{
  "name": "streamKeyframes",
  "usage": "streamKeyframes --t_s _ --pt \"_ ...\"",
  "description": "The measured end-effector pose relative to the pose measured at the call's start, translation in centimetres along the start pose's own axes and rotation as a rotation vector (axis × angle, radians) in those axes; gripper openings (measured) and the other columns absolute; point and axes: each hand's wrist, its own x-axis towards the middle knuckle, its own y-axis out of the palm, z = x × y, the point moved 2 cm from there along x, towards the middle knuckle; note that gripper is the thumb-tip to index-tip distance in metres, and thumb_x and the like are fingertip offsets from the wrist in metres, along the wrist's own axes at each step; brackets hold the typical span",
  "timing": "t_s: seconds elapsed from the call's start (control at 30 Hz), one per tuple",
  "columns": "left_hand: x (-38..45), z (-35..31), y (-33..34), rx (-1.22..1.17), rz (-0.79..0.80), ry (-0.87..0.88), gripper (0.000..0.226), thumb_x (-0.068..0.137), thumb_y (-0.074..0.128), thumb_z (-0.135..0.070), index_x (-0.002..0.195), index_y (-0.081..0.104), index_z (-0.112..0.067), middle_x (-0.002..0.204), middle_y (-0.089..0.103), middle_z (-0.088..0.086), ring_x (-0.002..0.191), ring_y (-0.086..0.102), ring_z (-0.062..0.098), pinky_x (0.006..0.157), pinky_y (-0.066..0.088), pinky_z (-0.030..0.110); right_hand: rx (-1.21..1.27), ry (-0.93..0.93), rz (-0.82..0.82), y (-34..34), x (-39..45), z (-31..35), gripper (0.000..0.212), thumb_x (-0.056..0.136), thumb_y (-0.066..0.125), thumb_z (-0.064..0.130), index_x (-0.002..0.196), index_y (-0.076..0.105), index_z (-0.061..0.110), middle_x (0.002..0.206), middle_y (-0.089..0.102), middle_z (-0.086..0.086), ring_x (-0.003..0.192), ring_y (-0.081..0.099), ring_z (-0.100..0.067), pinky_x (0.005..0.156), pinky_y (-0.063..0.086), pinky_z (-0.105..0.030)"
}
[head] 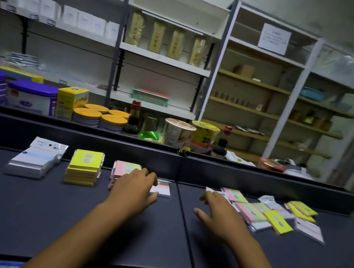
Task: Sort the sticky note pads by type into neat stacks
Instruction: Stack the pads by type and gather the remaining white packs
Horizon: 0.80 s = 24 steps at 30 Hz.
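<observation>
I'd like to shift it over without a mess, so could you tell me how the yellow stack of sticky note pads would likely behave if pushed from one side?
The yellow stack is several loose pads high, so a push near the top would probably shear it apart. The pads look glossy-wrapped, hence likely slippery against each other. Pushed low, it should slide on the smooth dark counter rather than tip.

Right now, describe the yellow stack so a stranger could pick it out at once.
On the dark shelf, three stacks stand in a row left of the person's left hand. The yellow stack is the middle one, between a white stack and a pink stack. It alone is solid bright yellow.
</observation>
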Motion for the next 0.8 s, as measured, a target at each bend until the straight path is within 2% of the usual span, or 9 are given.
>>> streamKeyframes --t_s 0.4,0.7,0.8 --pt "0.1 -13.0 0.8 -0.079 -0.017 0.138 0.033 0.097 0.046 -0.046 0.121 0.053 -0.026 0.12 0.055 -0.003 0.111 0.051 0.017 0.088 0.047 0.032 -0.026 0.173 -0.006 -5.2 -8.4 -10.4 0.042 0.095 0.052 0.052 0.128 0.048 0.025 0.132 0.052 0.003 0.121 0.05 -0.016 0.095 0.048 -0.036" --pt "1.9 -22.5 4.0 -0.129 -0.016 0.073 0.031 0.096 0.047 -0.046 0.121 0.053 -0.028 0.122 0.055 -0.007 0.115 0.051 0.015 0.086 0.048 0.031 0.003 0.152 0.018 -7.1 -9.8 -19.9 0.044 0.095 0.053 0.051 0.13 0.048 0.024 0.135 0.052 0.004 0.122 0.051 -0.016 0.097 0.048 -0.038" --pt "2.7 -24.9 5.1 -0.133 -0.016 0.03 0.031 0.095 0.048 -0.045 0.121 0.054 -0.03 0.121 0.056 -0.009 0.113 0.053 0.013 0.085 0.05 0.031 0.028 0.136 0.009 -7.4 -9.7 -22.7 0.044 0.095 0.053 0.052 0.13 0.048 0.025 0.137 0.052 0.006 0.121 0.052 -0.015 0.095 0.048 -0.035"
